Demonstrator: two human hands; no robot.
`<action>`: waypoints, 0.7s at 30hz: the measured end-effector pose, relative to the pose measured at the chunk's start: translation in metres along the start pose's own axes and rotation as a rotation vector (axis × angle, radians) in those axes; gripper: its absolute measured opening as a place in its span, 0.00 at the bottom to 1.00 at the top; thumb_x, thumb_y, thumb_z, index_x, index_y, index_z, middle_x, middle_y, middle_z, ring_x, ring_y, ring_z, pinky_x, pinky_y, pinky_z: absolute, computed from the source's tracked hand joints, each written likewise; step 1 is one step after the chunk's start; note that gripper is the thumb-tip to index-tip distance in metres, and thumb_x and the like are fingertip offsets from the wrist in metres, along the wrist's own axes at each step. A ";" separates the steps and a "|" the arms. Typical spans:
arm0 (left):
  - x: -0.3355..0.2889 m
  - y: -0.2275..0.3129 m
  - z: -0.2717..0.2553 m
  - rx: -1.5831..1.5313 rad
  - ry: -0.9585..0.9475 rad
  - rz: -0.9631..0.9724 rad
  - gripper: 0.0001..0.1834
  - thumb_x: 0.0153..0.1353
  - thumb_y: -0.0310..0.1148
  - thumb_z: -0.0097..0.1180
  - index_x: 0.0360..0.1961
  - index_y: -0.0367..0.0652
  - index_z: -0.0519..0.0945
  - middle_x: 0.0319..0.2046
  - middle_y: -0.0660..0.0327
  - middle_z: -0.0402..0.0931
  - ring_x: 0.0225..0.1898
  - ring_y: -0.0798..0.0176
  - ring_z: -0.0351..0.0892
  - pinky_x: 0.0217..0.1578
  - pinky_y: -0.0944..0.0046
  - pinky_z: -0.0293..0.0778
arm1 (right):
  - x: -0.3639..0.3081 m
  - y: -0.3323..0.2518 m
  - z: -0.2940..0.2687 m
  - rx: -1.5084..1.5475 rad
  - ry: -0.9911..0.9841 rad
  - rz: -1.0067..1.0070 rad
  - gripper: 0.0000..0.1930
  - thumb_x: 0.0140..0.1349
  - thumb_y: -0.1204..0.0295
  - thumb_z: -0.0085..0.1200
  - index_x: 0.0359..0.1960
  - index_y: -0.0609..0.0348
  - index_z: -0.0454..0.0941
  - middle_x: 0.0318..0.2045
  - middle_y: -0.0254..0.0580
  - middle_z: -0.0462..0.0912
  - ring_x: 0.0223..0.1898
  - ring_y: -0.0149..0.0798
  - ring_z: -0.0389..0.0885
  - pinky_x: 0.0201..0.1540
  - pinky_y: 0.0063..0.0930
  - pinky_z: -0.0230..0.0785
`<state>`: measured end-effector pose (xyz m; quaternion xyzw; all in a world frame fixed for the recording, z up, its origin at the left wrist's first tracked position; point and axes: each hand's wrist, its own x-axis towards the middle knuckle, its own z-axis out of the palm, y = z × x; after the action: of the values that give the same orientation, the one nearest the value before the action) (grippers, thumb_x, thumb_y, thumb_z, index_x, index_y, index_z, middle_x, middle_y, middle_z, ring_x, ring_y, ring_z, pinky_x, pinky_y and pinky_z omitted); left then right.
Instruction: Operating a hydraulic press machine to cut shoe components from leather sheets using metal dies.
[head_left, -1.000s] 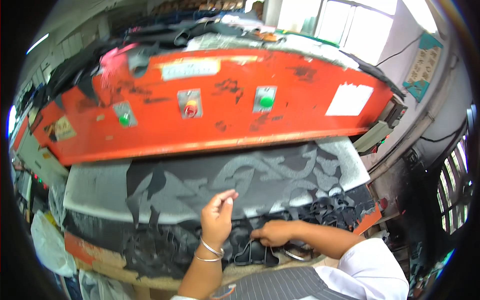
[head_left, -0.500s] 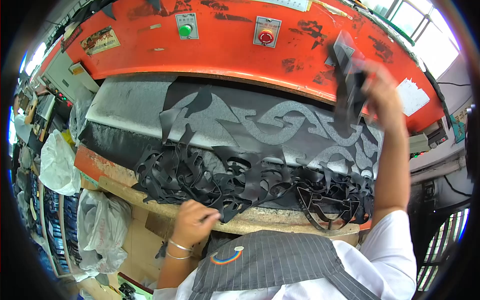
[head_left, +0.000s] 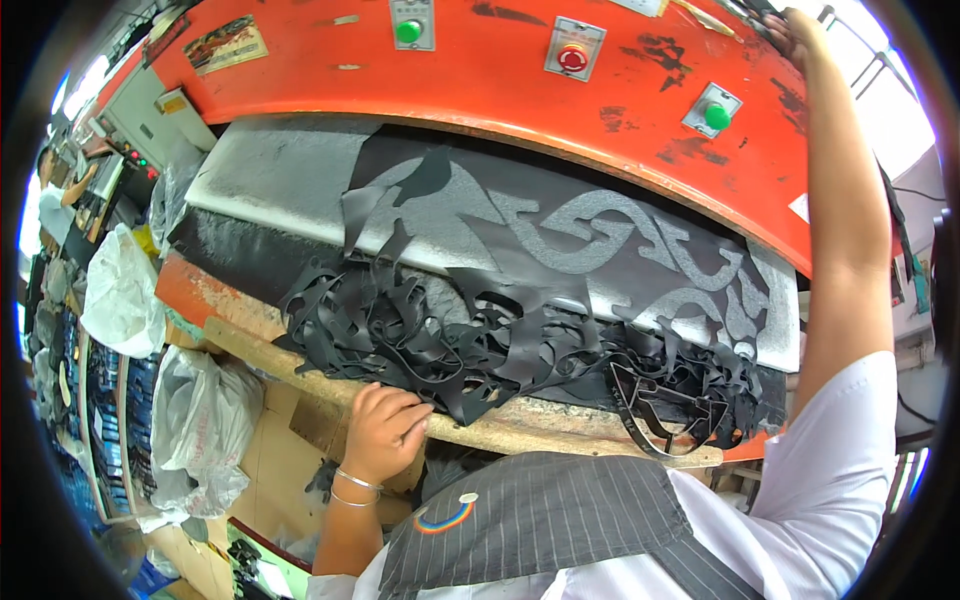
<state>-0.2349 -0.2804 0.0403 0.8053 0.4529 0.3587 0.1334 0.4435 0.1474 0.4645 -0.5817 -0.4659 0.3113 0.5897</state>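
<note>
My left hand (head_left: 385, 432) rests at the front wooden edge (head_left: 285, 365), its fingers laid over it and nothing visible in them. Just beyond the fingertips lies a tangled heap of black sheet scraps (head_left: 400, 320). My right arm is raised to the far right, and my right hand (head_left: 795, 40) is at the top of the red machine, fingers curled by something dark that I cannot make out. A black sheet (head_left: 640, 270) with curved cut-outs covers the pale cutting board (head_left: 270, 170). A black metal cutting die (head_left: 634, 432) sits at the front right, against the scraps.
The red machine beam (head_left: 480, 75) spans the back, bearing a red button (head_left: 572, 60) and two green buttons (head_left: 409, 31). White plastic bags (head_left: 125, 290) are on the left. Farther left a person (head_left: 60, 200) is at a bench.
My right hand has gone up and away to the machine's top; the dark pieces it carried are no longer clearly visible. A green button is uncovered. My left fingers have come onto the wooden edge.
</note>
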 end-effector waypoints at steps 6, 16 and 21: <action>0.044 0.012 0.005 0.031 -0.317 -0.157 0.17 0.46 0.38 0.68 0.36 0.45 0.81 0.32 0.63 0.77 0.38 0.54 0.71 0.47 0.53 0.65 | -0.181 0.071 0.151 -0.042 0.138 -0.508 0.18 0.66 0.58 0.50 0.48 0.58 0.69 0.27 0.41 0.79 0.16 0.35 0.73 0.14 0.23 0.66; 0.041 0.016 -0.071 -0.043 -0.145 -0.500 0.19 0.43 0.30 0.66 0.37 0.43 0.74 0.30 0.60 0.73 0.36 0.60 0.72 0.47 0.59 0.66 | -0.436 0.214 0.168 -0.531 -0.753 -0.090 0.23 0.61 0.66 0.60 0.56 0.57 0.72 0.36 0.43 0.82 0.34 0.38 0.82 0.40 0.33 0.75; 0.075 0.043 -0.082 -0.361 0.109 -0.650 0.16 0.44 0.26 0.66 0.34 0.40 0.74 0.31 0.61 0.76 0.33 0.66 0.73 0.39 0.66 0.70 | -0.504 0.221 0.209 -0.307 -1.058 -0.267 0.33 0.58 0.62 0.63 0.63 0.57 0.66 0.50 0.53 0.77 0.53 0.50 0.77 0.55 0.39 0.70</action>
<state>-0.2401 -0.2513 0.1556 0.5626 0.6208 0.4141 0.3557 0.1038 -0.1995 0.1309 -0.3617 -0.8072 0.4118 0.2189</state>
